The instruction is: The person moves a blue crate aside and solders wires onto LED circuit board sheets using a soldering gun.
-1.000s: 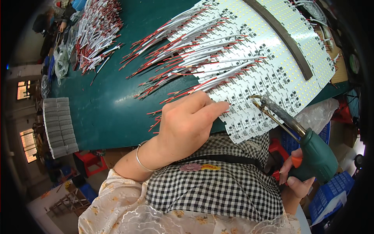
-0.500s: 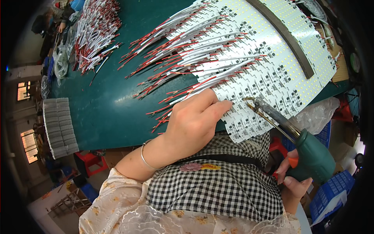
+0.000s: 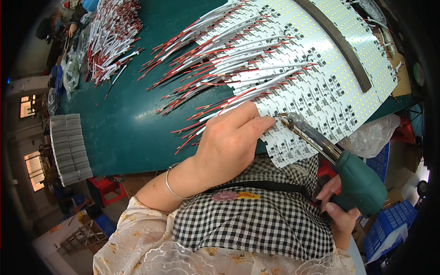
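Observation:
My right hand [image 3: 340,211] grips a green soldering gun [image 3: 360,185]. Its metal tip [image 3: 285,118] meets the white LED circuit boards [image 3: 293,137] just right of my left fingertips. A thin metal guide runs beside the barrel. My left hand [image 3: 233,137] is closed in a pinch at the boards' near left edge. Red-tipped wire ends [image 3: 185,142] stick out from behind it; the pinched part is hidden by my fingers. Rows of white and red wires [image 3: 247,94] lie across the boards, their loose ends pointing left.
A dark curved bar [image 3: 337,36] lies across the boards. A big pile of red and white wires [image 3: 112,41] covers the table's far left, with a grey ribbed pad [image 3: 71,149] at the left edge. Blue baskets [image 3: 389,231] and clear plastic [image 3: 373,135] are at right.
The soldering gun has moved left, bringing its tip closer to my left fingertips. My left hand has shifted very slightly, and the red wire ends behind it have swung a little left.

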`<action>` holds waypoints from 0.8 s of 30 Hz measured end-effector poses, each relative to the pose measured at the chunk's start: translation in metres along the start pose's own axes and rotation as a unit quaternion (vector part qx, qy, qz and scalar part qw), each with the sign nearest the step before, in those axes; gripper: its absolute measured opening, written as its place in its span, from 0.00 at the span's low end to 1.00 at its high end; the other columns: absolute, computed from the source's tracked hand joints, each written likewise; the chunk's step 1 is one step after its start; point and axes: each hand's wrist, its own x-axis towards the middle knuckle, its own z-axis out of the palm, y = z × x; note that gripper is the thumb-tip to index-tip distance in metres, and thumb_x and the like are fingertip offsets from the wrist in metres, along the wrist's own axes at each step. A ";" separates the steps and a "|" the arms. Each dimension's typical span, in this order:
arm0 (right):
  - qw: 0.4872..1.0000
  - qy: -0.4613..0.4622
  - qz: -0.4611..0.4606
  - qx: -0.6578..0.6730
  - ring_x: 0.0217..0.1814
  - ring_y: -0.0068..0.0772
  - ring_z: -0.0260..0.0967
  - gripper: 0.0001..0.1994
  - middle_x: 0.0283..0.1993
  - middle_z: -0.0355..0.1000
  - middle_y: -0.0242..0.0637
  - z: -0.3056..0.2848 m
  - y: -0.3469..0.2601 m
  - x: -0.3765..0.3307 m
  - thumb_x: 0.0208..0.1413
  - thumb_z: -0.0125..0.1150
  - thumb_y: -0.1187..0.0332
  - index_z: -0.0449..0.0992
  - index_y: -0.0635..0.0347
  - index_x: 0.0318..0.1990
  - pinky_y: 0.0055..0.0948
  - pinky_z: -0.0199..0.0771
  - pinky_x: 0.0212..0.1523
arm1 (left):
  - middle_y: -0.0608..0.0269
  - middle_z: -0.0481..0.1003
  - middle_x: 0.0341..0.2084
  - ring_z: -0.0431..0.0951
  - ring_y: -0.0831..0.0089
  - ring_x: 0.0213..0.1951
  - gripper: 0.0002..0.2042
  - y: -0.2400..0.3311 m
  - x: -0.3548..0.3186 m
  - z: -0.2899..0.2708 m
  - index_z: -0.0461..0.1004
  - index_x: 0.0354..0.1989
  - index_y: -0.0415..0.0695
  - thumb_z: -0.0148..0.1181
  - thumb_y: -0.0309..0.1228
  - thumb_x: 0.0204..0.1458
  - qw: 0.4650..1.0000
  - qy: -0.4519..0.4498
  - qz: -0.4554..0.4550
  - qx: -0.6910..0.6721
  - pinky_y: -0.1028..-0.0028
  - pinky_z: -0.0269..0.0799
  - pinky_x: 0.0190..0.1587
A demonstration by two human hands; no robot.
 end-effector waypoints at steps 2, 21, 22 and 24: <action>0.999 0.020 0.030 -0.033 0.23 0.30 0.66 0.28 0.32 0.68 0.51 0.002 -0.001 -0.002 0.37 0.62 0.75 0.62 0.77 0.50 0.20 0.67 0.16 | 0.60 0.65 0.19 0.69 0.64 0.20 0.13 0.000 0.000 0.000 0.73 0.31 0.37 0.52 0.13 0.33 1.000 0.000 0.003 -0.001 0.69 0.65 0.20; 0.998 0.056 -0.010 0.018 0.19 0.29 0.64 0.30 0.26 0.70 0.50 -0.011 -0.008 -0.006 0.33 0.64 0.73 0.64 0.77 0.48 0.20 0.64 0.18 | 0.60 0.68 0.18 0.71 0.68 0.19 0.12 0.004 0.000 -0.003 0.75 0.32 0.40 0.61 0.13 0.36 0.999 -0.025 -0.020 0.030 0.73 0.67 0.21; 0.998 0.056 -0.010 0.019 0.19 0.29 0.64 0.30 0.26 0.70 0.50 -0.012 -0.008 -0.007 0.33 0.64 0.73 0.64 0.77 0.48 0.20 0.64 0.18 | 0.60 0.69 0.19 0.71 0.68 0.20 0.12 0.004 0.001 -0.003 0.75 0.32 0.40 0.61 0.14 0.36 0.999 -0.028 -0.025 0.028 0.73 0.67 0.21; 0.999 0.041 -0.010 0.016 0.20 0.29 0.65 0.29 0.28 0.71 0.49 -0.014 -0.006 -0.010 0.33 0.64 0.73 0.65 0.78 0.48 0.18 0.62 0.18 | 0.59 0.69 0.19 0.71 0.68 0.20 0.12 0.004 0.002 -0.002 0.75 0.31 0.40 0.61 0.14 0.36 0.999 -0.020 -0.021 0.026 0.74 0.67 0.22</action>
